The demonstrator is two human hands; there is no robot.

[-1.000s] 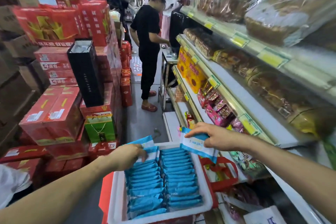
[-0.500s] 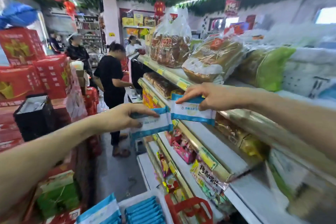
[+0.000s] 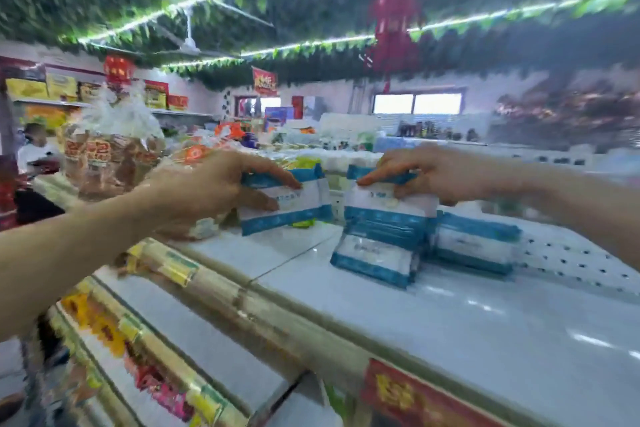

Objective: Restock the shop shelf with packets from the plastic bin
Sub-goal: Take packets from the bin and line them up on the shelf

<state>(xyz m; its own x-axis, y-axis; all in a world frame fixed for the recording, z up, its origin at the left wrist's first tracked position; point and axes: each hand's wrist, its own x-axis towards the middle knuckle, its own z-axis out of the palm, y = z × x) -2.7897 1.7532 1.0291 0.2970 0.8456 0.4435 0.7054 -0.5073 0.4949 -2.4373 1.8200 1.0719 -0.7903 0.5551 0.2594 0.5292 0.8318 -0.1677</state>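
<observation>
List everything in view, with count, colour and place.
top shelf: one, white, centre to right
shelf packets: at least two, blue and white, on the top shelf, blurred
left packet: one seen, blue and white, held above the shelf
right packet: one seen, blue and white, held over the shelf packets
bagged bread: several clear bags, brown, shelf's left end
price strip: one, yellowish, shelf's front edge
red lantern: one, hanging from the ceiling
left hand: grips the left packet
right hand: pinches the right packet
</observation>
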